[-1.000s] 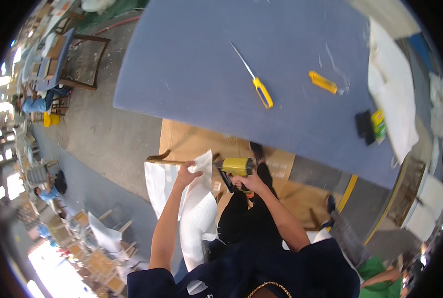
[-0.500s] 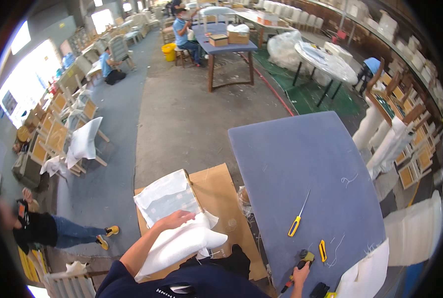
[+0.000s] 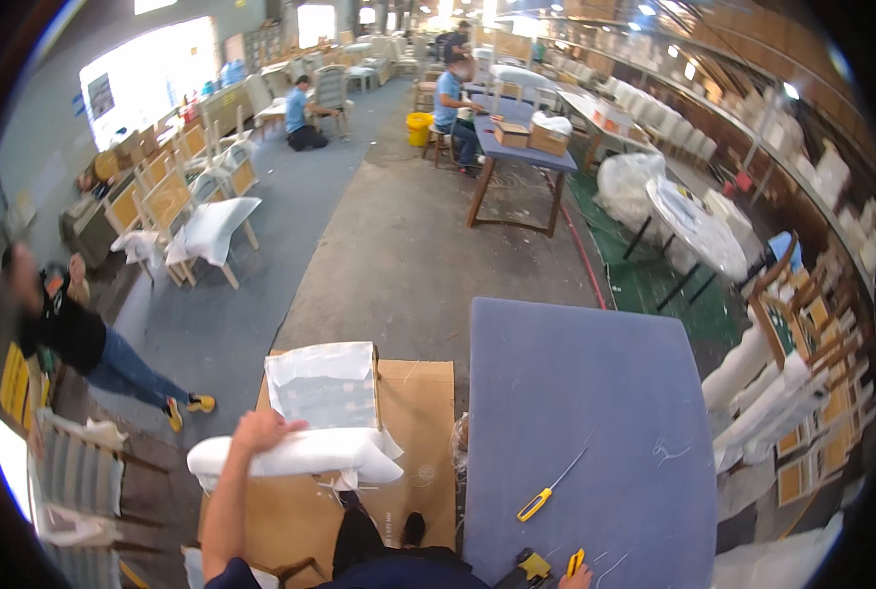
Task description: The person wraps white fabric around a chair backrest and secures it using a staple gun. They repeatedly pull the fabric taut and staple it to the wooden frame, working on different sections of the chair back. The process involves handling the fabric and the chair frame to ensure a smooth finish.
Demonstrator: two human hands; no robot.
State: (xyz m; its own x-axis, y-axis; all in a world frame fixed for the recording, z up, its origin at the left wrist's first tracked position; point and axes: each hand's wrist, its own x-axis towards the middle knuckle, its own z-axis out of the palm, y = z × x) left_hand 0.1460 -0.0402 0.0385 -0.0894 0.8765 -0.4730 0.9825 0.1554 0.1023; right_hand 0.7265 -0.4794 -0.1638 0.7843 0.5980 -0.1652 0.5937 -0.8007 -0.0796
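A chair, its back wrapped in white covering, stands on a flat sheet of cardboard ahead of me. My left hand rests on the thick white padded part of it, palm down with fingers extended. To my right is a table covered in blue-grey cloth. At its near edge my right hand, mostly cut off by the frame, has its fingers round a yellow utility knife. A dark and yellow power tool lies beside that hand. Farther up lies a yellow-handled screwdriver.
The cardboard lies on the floor under the chair. Loose threads are on the table. At left a person in a black shirt stands near covered chairs. Farther off, people in blue sit near a second table.
My right hand has let go of the power tool and taken the utility knife. The left hand stays on the white padding, which now lies more level. My view has tilted up.
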